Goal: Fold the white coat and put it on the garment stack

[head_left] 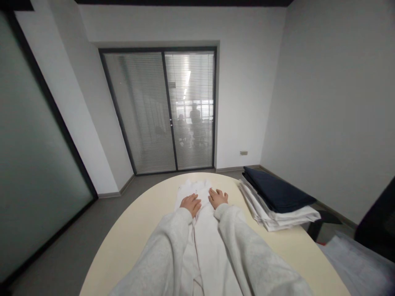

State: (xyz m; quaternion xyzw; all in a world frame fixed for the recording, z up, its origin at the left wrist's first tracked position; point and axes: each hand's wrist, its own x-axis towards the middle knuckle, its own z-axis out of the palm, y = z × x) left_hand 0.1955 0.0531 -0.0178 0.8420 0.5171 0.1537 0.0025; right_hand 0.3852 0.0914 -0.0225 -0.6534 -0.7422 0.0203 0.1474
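A white garment (205, 242), which looks like a shirt, lies lengthwise down the middle of the round table, with its ruffled top end toward the far edge. My left hand (191, 204) rests flat on its upper part, fingers stretched out. To the right of it, my right hand (217, 197) lies on the garment's right side with its fingers spread. Neither hand grips the cloth visibly. Both my forearms, in light grey sleeves, cover part of the garment's lower sides.
The cream round table (138, 230) carries a stack of folded white cloth (277, 222) with dark navy folded cloth (277, 191) on top, at the right. A black chair (378, 222) and white plastic-like sheeting (358, 263) are at the lower right. Glass doors with blinds (142, 115) stand beyond.
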